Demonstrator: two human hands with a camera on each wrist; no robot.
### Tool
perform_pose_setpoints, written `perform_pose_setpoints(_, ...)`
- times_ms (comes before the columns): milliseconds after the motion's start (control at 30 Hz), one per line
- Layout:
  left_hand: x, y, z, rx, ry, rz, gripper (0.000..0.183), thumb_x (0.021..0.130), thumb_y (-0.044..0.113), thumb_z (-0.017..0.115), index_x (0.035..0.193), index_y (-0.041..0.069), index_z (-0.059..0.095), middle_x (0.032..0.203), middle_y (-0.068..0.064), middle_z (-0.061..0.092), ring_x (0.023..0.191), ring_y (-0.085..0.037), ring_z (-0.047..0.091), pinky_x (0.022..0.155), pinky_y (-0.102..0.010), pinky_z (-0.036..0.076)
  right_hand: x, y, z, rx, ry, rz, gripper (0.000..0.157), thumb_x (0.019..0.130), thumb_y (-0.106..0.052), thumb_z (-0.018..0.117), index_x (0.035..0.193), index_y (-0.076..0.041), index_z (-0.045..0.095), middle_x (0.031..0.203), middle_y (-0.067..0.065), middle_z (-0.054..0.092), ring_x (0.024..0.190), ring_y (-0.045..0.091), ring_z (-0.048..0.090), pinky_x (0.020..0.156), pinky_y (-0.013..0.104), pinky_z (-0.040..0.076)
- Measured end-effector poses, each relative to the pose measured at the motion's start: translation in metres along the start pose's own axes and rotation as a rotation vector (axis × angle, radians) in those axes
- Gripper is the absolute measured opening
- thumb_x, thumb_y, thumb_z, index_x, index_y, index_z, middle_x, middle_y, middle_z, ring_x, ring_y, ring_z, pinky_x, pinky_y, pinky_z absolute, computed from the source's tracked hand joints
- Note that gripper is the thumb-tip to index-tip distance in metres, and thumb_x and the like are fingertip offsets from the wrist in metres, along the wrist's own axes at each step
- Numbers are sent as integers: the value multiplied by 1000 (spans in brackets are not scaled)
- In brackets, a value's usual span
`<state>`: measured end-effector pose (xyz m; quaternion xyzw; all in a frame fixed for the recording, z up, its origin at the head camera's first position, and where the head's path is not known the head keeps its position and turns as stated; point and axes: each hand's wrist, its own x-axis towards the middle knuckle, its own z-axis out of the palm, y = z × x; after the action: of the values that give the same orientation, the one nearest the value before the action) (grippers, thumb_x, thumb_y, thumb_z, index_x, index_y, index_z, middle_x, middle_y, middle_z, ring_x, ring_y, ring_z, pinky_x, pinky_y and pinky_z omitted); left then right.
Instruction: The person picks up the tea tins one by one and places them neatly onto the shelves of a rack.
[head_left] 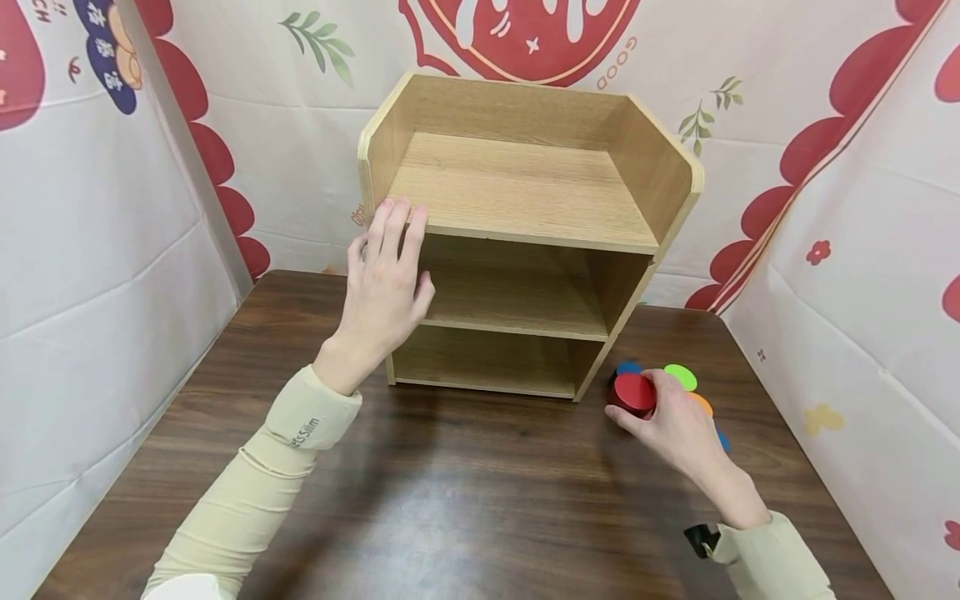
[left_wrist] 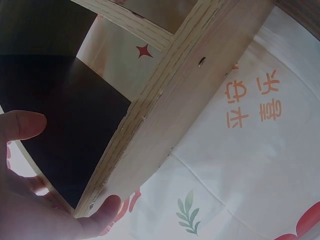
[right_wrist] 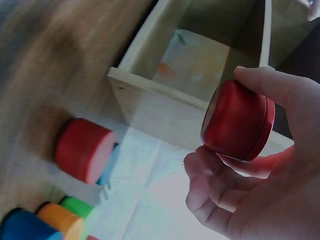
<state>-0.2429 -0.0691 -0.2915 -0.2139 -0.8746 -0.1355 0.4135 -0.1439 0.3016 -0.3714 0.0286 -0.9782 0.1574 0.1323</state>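
The left hand (head_left: 382,292) grips the 3-level wooden shelf unit (head_left: 525,187) at its left front corner, fingers over the top board, thumb below. The right hand (head_left: 678,425) pinches a red round tin (head_left: 633,392) between thumb and fingers, just beside the unit's lower right front. A 2nd red tin (right_wrist: 82,150) stands apart from it on the brown wood-grain table (head_left: 450,500), near 1 green tin (head_left: 680,377), 1 orange tin (head_left: 701,405) and 2 blue tins (head_left: 628,367) (head_left: 723,440)

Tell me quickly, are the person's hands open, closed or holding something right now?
Left hand: closed, gripping the wooden shelf by its upper left front corner.
Right hand: closed, holding a red round container.
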Motion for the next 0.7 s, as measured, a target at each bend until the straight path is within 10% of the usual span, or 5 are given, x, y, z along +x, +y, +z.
perform_pose_setpoints(700, 0, -1, 2, 2, -6, -4, 76, 79, 10, 62, 148, 8, 29, 151, -13, 32, 145, -27, 22, 102, -53, 34, 30, -44, -37, 22, 41, -101, 56, 77, -47, 74, 109, -4, 56, 93, 10, 63, 77, 24, 59, 59, 32, 45)
